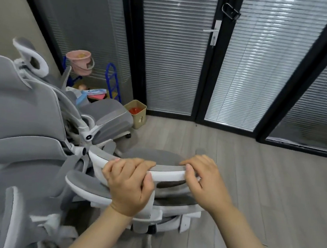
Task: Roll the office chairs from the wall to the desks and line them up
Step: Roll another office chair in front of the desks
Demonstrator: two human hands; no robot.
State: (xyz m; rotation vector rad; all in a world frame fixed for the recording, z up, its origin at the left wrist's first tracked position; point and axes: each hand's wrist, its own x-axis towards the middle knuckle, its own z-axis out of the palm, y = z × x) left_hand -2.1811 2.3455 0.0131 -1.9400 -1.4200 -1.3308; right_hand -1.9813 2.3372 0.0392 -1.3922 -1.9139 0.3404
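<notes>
1. Both forearms are reaching forward and down from the bottom edge of the view, converging on the top of the nearest office chair [165, 174], which is standing on the wooden floor [253, 182] in front of the glass door [177, 55].
2. The left hand [129, 184] is lying palm down on the left part of the chair's white top rail, its fingers [135, 162] curling over the front edge and the thumb pressing the rear face; its grip is closing tightly around the rail.
3. The right hand [206, 182] is wrapping the rail's right part in the same way, thumb at the back, also clamping it.
4. Left of this chair, two more grey chairs [18, 130] are standing close together.
5. Beyond those chairs, a beige bin [137, 114] is sitting on the floor beside the door frame, with a pink bucket [80, 62] and a blue rack [112, 83] farther left.
</notes>
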